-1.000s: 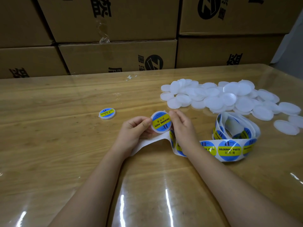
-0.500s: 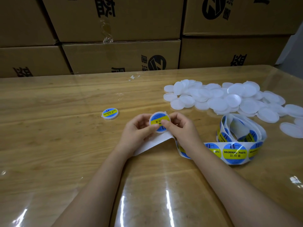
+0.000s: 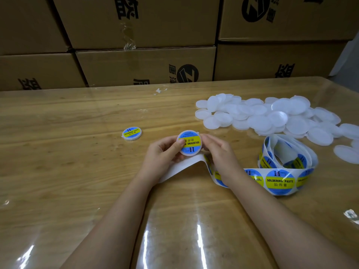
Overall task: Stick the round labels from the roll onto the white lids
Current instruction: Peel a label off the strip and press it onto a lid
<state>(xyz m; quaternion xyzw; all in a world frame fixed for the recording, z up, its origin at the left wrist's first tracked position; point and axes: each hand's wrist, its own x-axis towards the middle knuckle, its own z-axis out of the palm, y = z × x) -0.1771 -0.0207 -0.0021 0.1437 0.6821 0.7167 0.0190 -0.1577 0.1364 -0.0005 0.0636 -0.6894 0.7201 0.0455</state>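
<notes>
— Holding the lid (image 3: 189, 143) above the table (image 3: 77, 171), left hand (image 3: 162, 154) and right hand (image 3: 217, 150) both pinched its rim?
— Yes. Judging by that, thumb-smoothing the label outward would have avoided bubbles.

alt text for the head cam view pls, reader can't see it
Two bare hands, left hand and right hand, hold a labelled lid above a wooden table. A label roll and pile of white lids lie right; another finished lid lies left.

Dim, even light; white glare streaks on the glossy table (image 3: 58, 152); edges bowed; slightly soft.
</notes>
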